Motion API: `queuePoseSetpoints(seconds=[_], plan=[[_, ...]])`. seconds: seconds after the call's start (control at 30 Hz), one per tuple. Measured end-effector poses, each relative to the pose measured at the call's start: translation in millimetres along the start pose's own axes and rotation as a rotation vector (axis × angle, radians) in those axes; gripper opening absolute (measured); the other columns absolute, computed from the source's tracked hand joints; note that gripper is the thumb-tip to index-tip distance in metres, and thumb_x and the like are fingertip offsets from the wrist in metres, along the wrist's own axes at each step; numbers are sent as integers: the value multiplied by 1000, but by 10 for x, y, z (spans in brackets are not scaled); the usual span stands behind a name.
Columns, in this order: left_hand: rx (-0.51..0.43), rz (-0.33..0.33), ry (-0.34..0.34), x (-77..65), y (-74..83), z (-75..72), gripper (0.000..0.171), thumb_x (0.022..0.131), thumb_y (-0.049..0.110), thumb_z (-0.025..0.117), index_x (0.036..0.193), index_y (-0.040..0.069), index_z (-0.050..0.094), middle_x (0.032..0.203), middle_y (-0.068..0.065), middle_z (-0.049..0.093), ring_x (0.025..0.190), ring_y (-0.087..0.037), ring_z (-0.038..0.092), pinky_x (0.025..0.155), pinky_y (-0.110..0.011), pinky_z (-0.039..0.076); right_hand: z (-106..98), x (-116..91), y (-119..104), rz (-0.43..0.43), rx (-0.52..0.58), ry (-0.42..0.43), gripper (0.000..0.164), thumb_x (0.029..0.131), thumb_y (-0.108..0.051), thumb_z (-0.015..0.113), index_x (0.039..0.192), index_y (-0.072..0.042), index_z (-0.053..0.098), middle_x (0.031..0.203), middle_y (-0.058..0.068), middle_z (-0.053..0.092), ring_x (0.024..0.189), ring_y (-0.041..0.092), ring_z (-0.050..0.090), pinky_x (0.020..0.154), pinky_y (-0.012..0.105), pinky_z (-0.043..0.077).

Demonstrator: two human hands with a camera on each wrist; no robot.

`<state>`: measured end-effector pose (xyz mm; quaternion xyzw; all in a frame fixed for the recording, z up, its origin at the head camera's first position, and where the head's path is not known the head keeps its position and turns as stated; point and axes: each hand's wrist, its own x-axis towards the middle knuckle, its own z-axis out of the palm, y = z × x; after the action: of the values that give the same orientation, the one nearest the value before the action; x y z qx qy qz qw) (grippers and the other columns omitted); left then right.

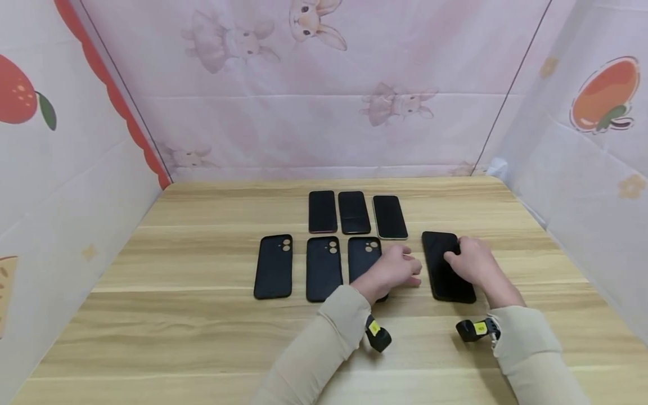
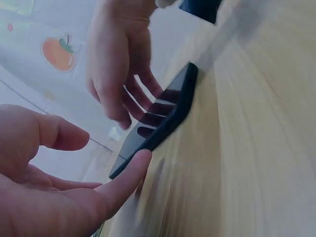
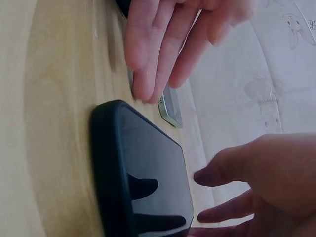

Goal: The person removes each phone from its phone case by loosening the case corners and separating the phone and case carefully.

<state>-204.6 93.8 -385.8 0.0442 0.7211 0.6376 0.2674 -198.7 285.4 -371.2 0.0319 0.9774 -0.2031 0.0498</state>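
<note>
A smartphone in a black case (image 1: 441,270) lies face up on the right part of the table. Over its right edge hovers my right hand (image 1: 476,261), thumb above the screen. In the right wrist view, the thumb and fingers (image 3: 229,165) stand apart, mirrored dimly in the glass (image 3: 153,158). My left hand (image 1: 390,271) is held to the left of this phone with fingers loosely extended and nothing in them. Under that hand, partly hidden, lies a black phone case (image 1: 361,256).
Two more black phone cases (image 1: 273,267) (image 1: 324,270) lie to the left in the same row. Behind them rest three phones, screens up: one red-edged (image 1: 322,211), one dark (image 1: 354,212), one light-framed (image 1: 390,216). Printed cloth walls (image 1: 314,135) enclose the wooden table (image 1: 177,315).
</note>
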Motion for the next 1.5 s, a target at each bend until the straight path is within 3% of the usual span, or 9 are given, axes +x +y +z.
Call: queuePoseSetpoints(seconds=[0.1, 0.27, 0.5, 0.63, 0.9, 1.07, 1.3, 1.5], plan=[[-69, -10, 14, 39, 7, 67, 55, 88, 0, 56, 142, -6, 43, 117, -15, 65, 102, -29, 71, 87, -38, 59, 7, 1, 15, 3, -18, -14, 51, 95, -20, 51, 119, 26, 49, 118, 46, 53, 106, 53, 55, 91, 59, 47], [-96, -26, 49, 79, 20, 123, 57, 88, 0, 58, 143, -5, 43, 120, -16, 65, 106, -23, 68, 88, -37, 59, 29, 14, 25, -26, -34, 8, 46, 94, -19, 53, 108, 24, 54, 108, 44, 58, 95, 48, 59, 84, 56, 49], [-119, -52, 82, 122, 29, 109, 59, 90, 3, 60, 145, -6, 40, 107, -14, 67, 99, -24, 69, 86, -37, 59, 26, 19, -17, -22, -27, -12, 50, 95, -21, 51, 113, 26, 52, 113, 45, 55, 99, 49, 58, 87, 58, 48], [-162, -56, 83, 139, 2, 103, 56, 92, 9, 65, 139, -10, 42, 111, -16, 64, 97, -26, 69, 88, -39, 59, 12, 8, -52, -8, -23, -42, 51, 97, -23, 51, 115, 25, 52, 115, 44, 55, 99, 47, 58, 86, 57, 49], [-174, 6, 14, 143, -17, 129, 22, 94, 9, 66, 111, -5, 64, 97, -12, 67, 87, -20, 68, 84, -41, 60, 24, -21, -149, -42, 56, -57, 49, 98, -32, 54, 107, 16, 57, 100, 31, 64, 89, 36, 60, 75, 45, 51], [-181, 13, -14, 136, -22, 89, 22, 98, 13, 62, 115, -2, 63, 104, -13, 71, 98, -26, 71, 84, -41, 60, 30, -47, -217, -54, 102, -79, 56, 97, -32, 56, 122, 18, 53, 101, 29, 68, 91, 34, 64, 76, 43, 53], [-143, 36, -1, 75, -23, -59, 23, 96, 23, 66, 109, 4, 64, 95, -11, 74, 84, -25, 74, 71, -38, 62, -44, -97, -337, -62, 137, -107, 71, 96, -38, 59, 136, 17, 42, 99, 24, 68, 86, 27, 63, 72, 36, 52], [-127, 62, -15, 8, -14, -240, 26, 96, 24, 66, 114, 5, 63, 100, -9, 75, 85, -24, 75, 70, -37, 62, -98, -153, -470, -89, 192, -88, 73, 100, -37, 54, 143, 17, 33, 111, 29, 65, 85, 27, 65, 74, 41, 55]])
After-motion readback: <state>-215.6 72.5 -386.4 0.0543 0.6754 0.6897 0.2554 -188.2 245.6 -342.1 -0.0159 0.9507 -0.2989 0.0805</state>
